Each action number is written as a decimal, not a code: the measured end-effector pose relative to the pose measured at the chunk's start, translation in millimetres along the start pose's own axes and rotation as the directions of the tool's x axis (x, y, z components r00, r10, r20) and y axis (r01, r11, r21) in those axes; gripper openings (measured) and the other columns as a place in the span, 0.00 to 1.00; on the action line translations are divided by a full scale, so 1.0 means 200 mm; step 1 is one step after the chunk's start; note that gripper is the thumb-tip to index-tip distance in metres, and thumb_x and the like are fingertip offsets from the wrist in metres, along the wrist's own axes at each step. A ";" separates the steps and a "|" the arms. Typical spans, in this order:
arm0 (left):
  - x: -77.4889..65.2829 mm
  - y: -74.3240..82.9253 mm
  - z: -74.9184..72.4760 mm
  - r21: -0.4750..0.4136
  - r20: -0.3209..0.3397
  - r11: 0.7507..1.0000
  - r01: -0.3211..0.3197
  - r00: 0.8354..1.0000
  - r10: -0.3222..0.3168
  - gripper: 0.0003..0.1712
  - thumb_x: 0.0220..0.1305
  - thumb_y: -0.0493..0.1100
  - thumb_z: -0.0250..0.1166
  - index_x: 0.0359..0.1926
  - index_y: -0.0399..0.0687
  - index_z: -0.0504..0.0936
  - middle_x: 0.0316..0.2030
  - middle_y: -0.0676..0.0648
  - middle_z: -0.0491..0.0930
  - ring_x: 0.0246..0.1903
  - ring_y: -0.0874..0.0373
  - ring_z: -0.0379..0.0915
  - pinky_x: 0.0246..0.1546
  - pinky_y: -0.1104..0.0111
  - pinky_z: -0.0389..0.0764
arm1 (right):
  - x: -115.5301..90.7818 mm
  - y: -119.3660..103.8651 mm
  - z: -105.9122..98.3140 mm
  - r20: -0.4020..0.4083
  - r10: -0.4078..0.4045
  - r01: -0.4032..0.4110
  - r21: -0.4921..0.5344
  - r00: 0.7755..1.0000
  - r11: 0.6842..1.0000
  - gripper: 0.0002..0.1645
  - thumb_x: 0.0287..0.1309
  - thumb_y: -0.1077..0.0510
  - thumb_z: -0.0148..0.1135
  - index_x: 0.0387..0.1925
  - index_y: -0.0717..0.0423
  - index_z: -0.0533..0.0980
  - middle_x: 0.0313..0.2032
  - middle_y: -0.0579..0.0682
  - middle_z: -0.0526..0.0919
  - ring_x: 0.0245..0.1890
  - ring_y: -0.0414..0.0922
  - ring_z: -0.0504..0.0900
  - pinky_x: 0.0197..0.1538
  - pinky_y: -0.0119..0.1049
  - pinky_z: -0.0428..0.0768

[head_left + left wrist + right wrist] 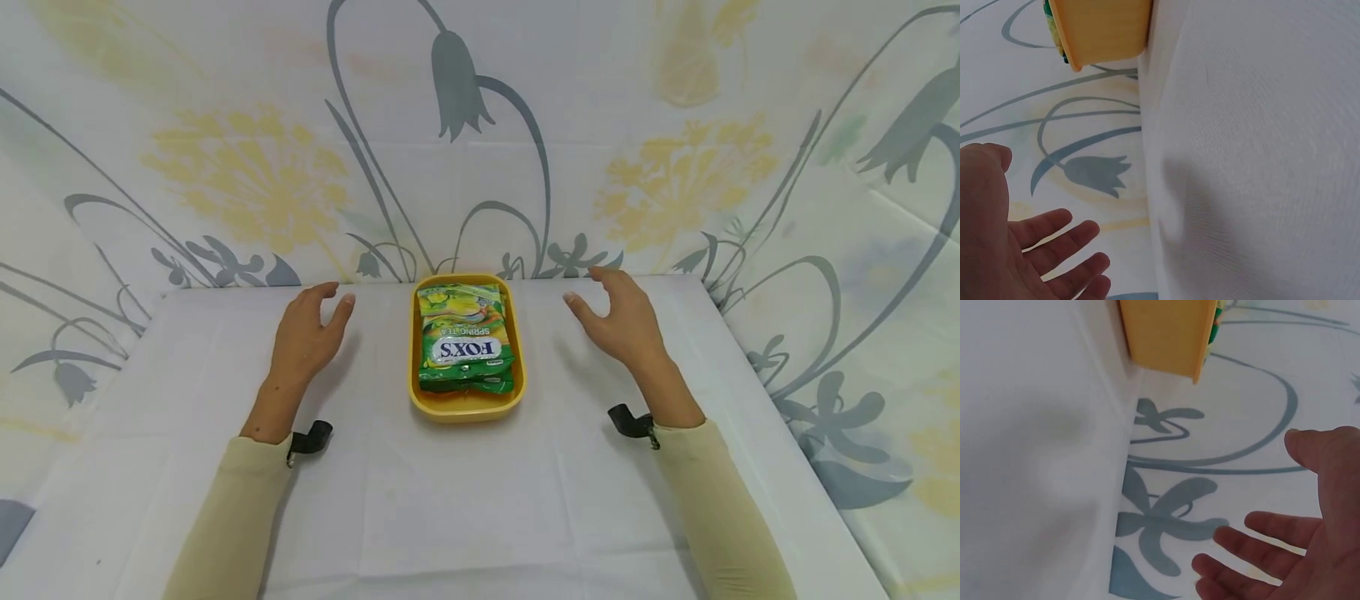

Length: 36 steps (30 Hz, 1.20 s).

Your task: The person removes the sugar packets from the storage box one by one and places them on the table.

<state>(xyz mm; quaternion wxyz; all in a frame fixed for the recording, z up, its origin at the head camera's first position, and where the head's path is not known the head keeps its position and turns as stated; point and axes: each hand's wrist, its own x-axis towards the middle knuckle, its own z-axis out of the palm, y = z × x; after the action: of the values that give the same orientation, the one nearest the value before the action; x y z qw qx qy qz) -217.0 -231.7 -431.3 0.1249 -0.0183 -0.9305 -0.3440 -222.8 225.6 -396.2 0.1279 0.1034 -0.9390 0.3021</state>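
Observation:
A yellow tray (pixel 465 408) stands at the middle of the table's far part. In it lies a green candy bag (pixel 465 329) with FOX'S lettering upside down, and another green packet edge shows beneath. To the left of the tray my left hand (pixel 309 333) hovers over the cloth, thumb apart from the loosely bent fingers, holding nothing. My right hand (pixel 621 321) is held likewise on the right side, its thumb toward the tray and its grasp empty. Both wrist views show the tray's side wall (pixel 1107 31) beyond the spread fingers of each hand.
White cloth (pixel 465 500) covers the table. Behind it and at both sides hangs a curtain (pixel 480 192) with grey and yellow flowers. A small black wrist camera (pixel 311 437) sits on the left wrist and another black wrist camera (pixel 630 422) on the right.

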 end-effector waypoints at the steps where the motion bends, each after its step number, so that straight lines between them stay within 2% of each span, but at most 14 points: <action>1: 0.00 0.01 0.00 -0.011 0.000 1.000 -0.003 1.000 0.003 0.38 0.82 0.63 0.51 0.73 0.36 0.72 0.69 0.33 0.75 0.72 0.34 0.65 0.73 0.41 0.62 | 0.00 -0.01 0.00 0.005 -0.001 0.001 0.005 1.000 1.000 0.39 0.75 0.43 0.62 0.73 0.66 0.69 0.68 0.66 0.75 0.68 0.65 0.74 0.69 0.63 0.71; 6: 0.00 0.04 0.01 -0.075 0.002 0.997 0.000 1.000 0.000 0.36 0.82 0.61 0.52 0.72 0.37 0.73 0.65 0.34 0.78 0.68 0.36 0.70 0.69 0.41 0.68 | 0.00 -0.06 0.04 0.036 -0.008 0.008 0.015 0.999 1.000 0.38 0.75 0.43 0.62 0.73 0.64 0.70 0.67 0.64 0.77 0.66 0.63 0.76 0.67 0.62 0.74; 10: -0.01 0.09 0.04 -0.139 0.031 0.990 0.013 0.999 -0.008 0.35 0.82 0.60 0.53 0.72 0.37 0.73 0.65 0.34 0.77 0.67 0.37 0.72 0.68 0.42 0.71 | 0.00 -0.10 0.06 0.057 -0.014 0.012 0.029 0.998 1.000 0.38 0.74 0.43 0.64 0.73 0.62 0.70 0.66 0.63 0.78 0.65 0.62 0.77 0.66 0.61 0.75; 17: 0.00 0.15 0.12 -0.167 0.075 0.985 0.040 0.997 -0.028 0.35 0.82 0.63 0.51 0.72 0.40 0.73 0.66 0.36 0.78 0.66 0.40 0.74 0.68 0.46 0.73 | 0.03 -0.19 0.11 0.079 -0.034 0.029 0.065 0.996 0.997 0.38 0.72 0.43 0.66 0.73 0.60 0.71 0.64 0.61 0.80 0.63 0.61 0.79 0.64 0.58 0.77; 25: 0.01 0.21 0.18 -0.221 0.112 0.971 0.086 0.992 -0.062 0.37 0.82 0.65 0.50 0.71 0.41 0.73 0.63 0.38 0.80 0.64 0.42 0.74 0.67 0.47 0.74 | 0.06 -0.30 0.15 0.126 -0.021 0.007 0.113 0.992 0.994 0.38 0.72 0.42 0.66 0.74 0.58 0.71 0.63 0.59 0.80 0.59 0.60 0.82 0.59 0.57 0.82; 31: -0.01 0.23 0.22 -0.280 0.152 0.948 0.148 0.982 -0.109 0.37 0.82 0.67 0.48 0.71 0.43 0.73 0.57 0.40 0.82 0.57 0.44 0.80 0.59 0.49 0.80 | 0.08 -0.34 0.19 0.156 -0.035 0.012 0.146 0.987 0.989 0.37 0.72 0.43 0.65 0.73 0.58 0.72 0.61 0.60 0.82 0.57 0.59 0.83 0.57 0.55 0.83; 36: -0.02 0.22 0.26 -0.352 0.219 0.915 0.199 0.968 -0.126 0.35 0.82 0.66 0.48 0.65 0.41 0.75 0.52 0.38 0.83 0.51 0.44 0.82 0.56 0.51 0.82 | 0.08 -0.36 0.22 0.191 -0.046 0.017 0.154 0.981 0.988 0.37 0.72 0.45 0.66 0.73 0.58 0.72 0.59 0.59 0.83 0.55 0.58 0.84 0.54 0.53 0.84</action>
<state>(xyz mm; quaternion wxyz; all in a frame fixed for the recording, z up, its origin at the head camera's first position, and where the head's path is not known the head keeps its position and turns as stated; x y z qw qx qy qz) -219.9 -164.0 -442.4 -0.0001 0.0031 -0.8546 -0.5193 -227.0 139.9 -386.6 0.0325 0.1567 -0.9196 0.3588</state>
